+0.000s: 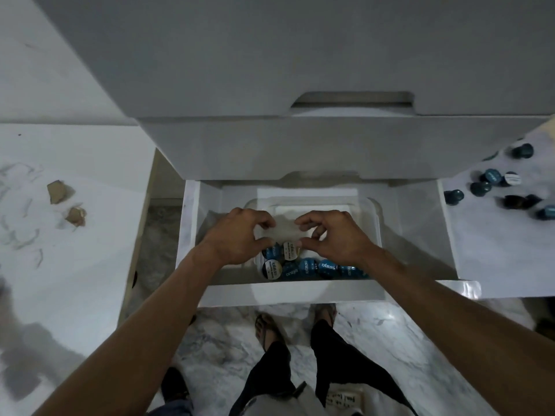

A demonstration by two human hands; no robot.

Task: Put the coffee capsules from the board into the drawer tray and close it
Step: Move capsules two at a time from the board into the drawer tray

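The white drawer (pixel 294 292) stands pulled out, with a clear plastic tray (pixel 372 205) inside it. Several blue and white-lidded coffee capsules (pixel 306 267) lie lid-up along the tray's front part. My left hand (pixel 237 235) and my right hand (pixel 336 235) hover side by side over the tray. Their fingers are curled and apart, the thumbs resting at the nearest capsules, and nothing shows between thumb and fingers. More dark blue capsules (pixel 483 187) lie scattered on the white board (pixel 495 241) to the right of the drawer.
Closed white drawer fronts (pixel 300 145) overhang the back of the open drawer. A white counter at the left carries brown scraps (pixel 60 190). My feet in sandals (pixel 270 325) stand on the marble floor just below the drawer front.
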